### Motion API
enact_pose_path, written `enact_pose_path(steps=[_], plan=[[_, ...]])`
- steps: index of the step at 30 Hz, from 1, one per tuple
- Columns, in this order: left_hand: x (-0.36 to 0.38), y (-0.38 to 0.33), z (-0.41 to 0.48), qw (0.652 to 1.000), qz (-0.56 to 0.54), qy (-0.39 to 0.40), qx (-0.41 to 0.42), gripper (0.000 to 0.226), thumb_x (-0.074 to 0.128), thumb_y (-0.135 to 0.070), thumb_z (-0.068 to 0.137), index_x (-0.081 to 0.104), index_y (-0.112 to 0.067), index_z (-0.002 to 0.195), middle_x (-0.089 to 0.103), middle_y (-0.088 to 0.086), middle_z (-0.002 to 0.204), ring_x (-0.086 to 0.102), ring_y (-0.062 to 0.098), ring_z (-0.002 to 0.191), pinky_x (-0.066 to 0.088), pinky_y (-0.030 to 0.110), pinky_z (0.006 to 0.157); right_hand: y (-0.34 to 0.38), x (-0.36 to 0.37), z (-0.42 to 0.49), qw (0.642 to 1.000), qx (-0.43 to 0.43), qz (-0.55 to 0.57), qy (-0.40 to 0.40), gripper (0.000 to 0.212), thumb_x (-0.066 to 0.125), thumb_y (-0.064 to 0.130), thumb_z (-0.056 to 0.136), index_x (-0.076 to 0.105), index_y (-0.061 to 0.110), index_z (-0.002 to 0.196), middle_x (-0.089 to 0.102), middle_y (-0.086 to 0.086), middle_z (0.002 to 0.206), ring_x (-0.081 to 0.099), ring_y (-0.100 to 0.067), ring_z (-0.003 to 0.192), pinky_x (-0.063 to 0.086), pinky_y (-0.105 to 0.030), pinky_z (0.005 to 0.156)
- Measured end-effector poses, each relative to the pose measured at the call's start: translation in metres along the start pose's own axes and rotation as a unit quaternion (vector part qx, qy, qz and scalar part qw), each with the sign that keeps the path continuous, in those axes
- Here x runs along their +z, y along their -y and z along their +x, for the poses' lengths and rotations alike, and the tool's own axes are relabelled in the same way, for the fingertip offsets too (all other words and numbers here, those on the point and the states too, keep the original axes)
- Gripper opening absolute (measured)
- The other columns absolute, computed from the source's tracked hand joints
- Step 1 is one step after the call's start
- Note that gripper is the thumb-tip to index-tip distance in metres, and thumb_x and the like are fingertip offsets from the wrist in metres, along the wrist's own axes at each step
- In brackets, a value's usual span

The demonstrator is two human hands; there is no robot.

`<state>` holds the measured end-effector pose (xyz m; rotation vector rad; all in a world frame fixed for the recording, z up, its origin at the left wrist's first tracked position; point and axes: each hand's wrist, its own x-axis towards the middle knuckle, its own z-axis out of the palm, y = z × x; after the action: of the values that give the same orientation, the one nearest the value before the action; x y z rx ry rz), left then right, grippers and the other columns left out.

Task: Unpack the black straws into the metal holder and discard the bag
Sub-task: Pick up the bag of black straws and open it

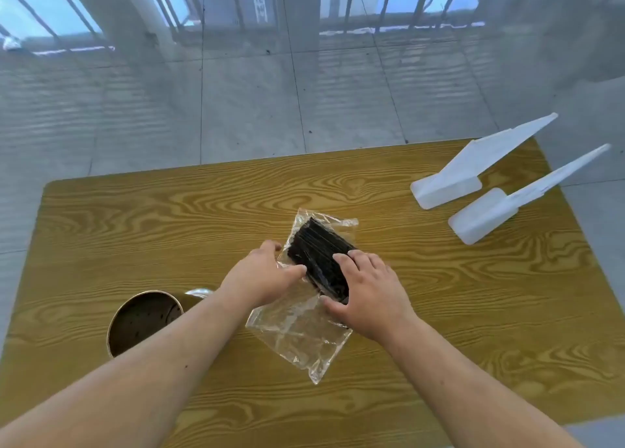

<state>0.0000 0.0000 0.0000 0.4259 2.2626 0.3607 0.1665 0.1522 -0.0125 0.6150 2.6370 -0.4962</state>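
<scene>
A clear plastic bag (297,339) lies at the middle of the wooden table (135,217), with a bundle of black straws (316,251) inside its far half. My left hand (260,275) pinches the bag's left edge beside the straws. My right hand (367,288) lies over the near end of the bundle, fingers curved on top and thumb against the bag's side. The metal holder (142,322), a perforated cylinder with its mouth open, stands at the left, partly behind my left forearm.
Two white plastic stands (449,183) (487,217) sit at the table's far right corner. A shiny round object (198,292) shows just behind the holder. Tiled floor and window bars lie beyond the table's far edge.
</scene>
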Motion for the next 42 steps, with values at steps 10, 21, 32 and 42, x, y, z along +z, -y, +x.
enact_pose_path(steps=[10, 21, 32, 42], plan=[[0.026, 0.011, 0.008, 0.992, -0.095, 0.015, -0.085, 0.081, 0.07, -0.058, 0.091, 0.038, -0.019, 0.154, 0.066, 0.0, 0.112, 0.066, 0.014, 0.087, 0.054, 0.036, 0.076, -0.005, 0.03, -0.003, 1.0, -0.01, 0.01, 0.003, 0.095, 0.043, 0.081, 0.089, 0.026, 0.029, 0.166, 0.033, -0.003, 0.171, 0.028, -0.027, 0.158, 0.03, -0.05, 0.129], [0.04, -0.003, 0.0, 0.982, -0.153, 0.074, -0.088, 0.021, 0.066, -0.03, 0.101, 0.059, -0.011, 0.094, 0.061, 0.004, 0.081, 0.049, 0.017, 0.062, 0.038, 0.031, 0.054, -0.016, 0.05, -0.007, 0.999, -0.009, 0.042, 0.017, 0.101, 0.051, 0.082, 0.089, 0.016, 0.03, 0.169, 0.024, 0.0, 0.176, 0.017, -0.024, 0.163, 0.016, -0.049, 0.134], [0.018, -0.036, -0.036, 0.914, -0.381, 0.105, -0.089, 0.016, 0.065, -0.018, 0.094, 0.073, -0.012, 0.107, 0.07, -0.001, 0.065, 0.062, 0.013, 0.048, 0.046, 0.024, 0.046, -0.013, 0.02, -0.016, 0.981, -0.021, 0.192, 0.027, 0.102, 0.05, 0.076, 0.083, 0.013, 0.038, 0.17, 0.021, 0.01, 0.177, 0.015, -0.011, 0.164, 0.015, -0.035, 0.134], [-0.012, -0.08, -0.072, 0.885, -0.443, 0.134, -0.043, 0.009, 0.062, -0.014, 0.096, 0.07, -0.013, 0.092, 0.068, 0.001, 0.064, 0.063, 0.013, 0.047, 0.046, 0.02, 0.042, 0.003, -0.007, -0.015, 0.749, 0.053, 0.658, 0.049, 0.073, 0.071, 0.076, 0.079, 0.06, 0.049, 0.145, 0.063, -0.001, 0.153, 0.058, -0.02, 0.143, 0.04, -0.054, 0.124]])
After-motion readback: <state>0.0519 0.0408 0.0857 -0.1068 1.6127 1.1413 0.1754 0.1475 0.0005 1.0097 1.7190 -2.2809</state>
